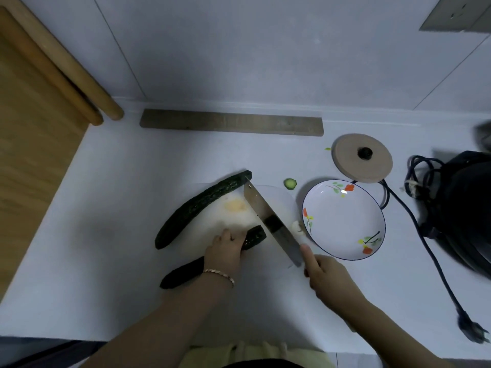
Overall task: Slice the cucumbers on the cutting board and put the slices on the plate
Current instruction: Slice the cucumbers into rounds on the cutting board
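At frame centre, the left hand (225,252) curls over a bumpy dark cucumber (212,258) while the right hand (325,277) grips a flat steel knife (271,221).

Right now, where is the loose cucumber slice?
In the head view, the cucumber slice lies on the counter right of centre, just past the far right corner of the cutting board, close to the plate.

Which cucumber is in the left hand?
The near cucumber, gripped mid-length by the left hand; the far cucumber lies along the cutting board's far edge, no hand on it.
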`<state>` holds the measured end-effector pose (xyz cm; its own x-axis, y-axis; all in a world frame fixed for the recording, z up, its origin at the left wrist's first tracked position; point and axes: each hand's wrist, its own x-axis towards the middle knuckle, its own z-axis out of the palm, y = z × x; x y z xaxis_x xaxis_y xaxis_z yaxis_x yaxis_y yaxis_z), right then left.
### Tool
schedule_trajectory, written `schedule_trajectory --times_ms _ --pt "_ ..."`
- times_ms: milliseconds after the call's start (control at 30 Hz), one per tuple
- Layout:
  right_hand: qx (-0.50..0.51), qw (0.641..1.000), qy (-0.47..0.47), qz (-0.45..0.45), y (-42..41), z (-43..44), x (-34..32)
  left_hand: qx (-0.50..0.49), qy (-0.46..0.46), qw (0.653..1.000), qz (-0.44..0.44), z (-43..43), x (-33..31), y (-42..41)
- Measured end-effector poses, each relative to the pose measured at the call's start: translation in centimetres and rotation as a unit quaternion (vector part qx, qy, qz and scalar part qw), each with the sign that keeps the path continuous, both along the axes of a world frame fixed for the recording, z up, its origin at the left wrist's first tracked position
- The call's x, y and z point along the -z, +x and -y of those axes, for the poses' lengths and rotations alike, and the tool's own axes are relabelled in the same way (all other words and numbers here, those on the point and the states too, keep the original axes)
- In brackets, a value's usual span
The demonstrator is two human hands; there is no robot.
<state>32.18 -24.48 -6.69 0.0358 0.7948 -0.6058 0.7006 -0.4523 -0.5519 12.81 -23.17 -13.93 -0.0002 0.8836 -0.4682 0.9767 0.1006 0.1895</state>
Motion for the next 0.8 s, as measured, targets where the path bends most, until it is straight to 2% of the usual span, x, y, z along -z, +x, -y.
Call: schedule_trajectory --times_ms 467,800 --pt "0.007 1.000 -0.022 -0.004 -1.1 0.2 1.4 -0.016 -0.010 1.000 0.022 -0.4 -0.2 0.3" --pt "-0.007 1.000 0.007 0.019 -2.0 0.6 1.5 -0.009 -0.027 1.000 0.012 -0.5 -0.5 0.3"
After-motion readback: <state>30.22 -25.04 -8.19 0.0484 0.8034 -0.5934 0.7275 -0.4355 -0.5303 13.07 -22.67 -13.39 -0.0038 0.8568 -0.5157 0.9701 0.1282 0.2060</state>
